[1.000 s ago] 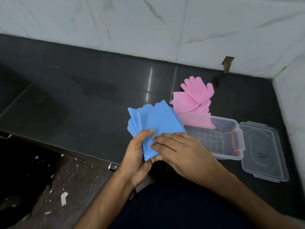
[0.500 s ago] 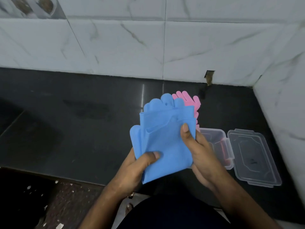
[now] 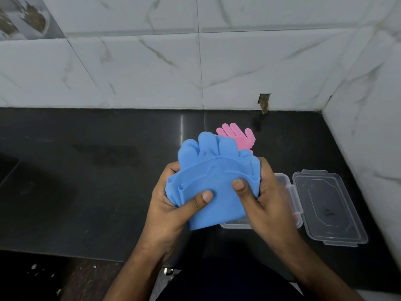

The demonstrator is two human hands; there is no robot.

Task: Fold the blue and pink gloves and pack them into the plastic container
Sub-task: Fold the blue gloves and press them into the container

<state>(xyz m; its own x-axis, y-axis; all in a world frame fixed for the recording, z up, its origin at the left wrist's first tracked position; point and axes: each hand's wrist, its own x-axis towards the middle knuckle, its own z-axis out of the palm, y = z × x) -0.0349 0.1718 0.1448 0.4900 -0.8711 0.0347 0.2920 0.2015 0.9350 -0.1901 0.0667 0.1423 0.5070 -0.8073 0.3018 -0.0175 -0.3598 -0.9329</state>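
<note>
The clear plastic container (image 3: 288, 187) is sitting on the black counter (image 3: 86, 181), mostly hidden behind the right hand, so its contents cannot be told; its clear lid (image 3: 327, 207) is lying open flat just beside it on the right. The left hand (image 3: 171, 205) and the right hand (image 3: 264, 200) are both gripping the bunched blue gloves (image 3: 212, 177) above the counter, thumbs pressing the front, fingers curling behind. The pink gloves (image 3: 236, 135) are lying on the counter beyond, partly hidden.
</note>
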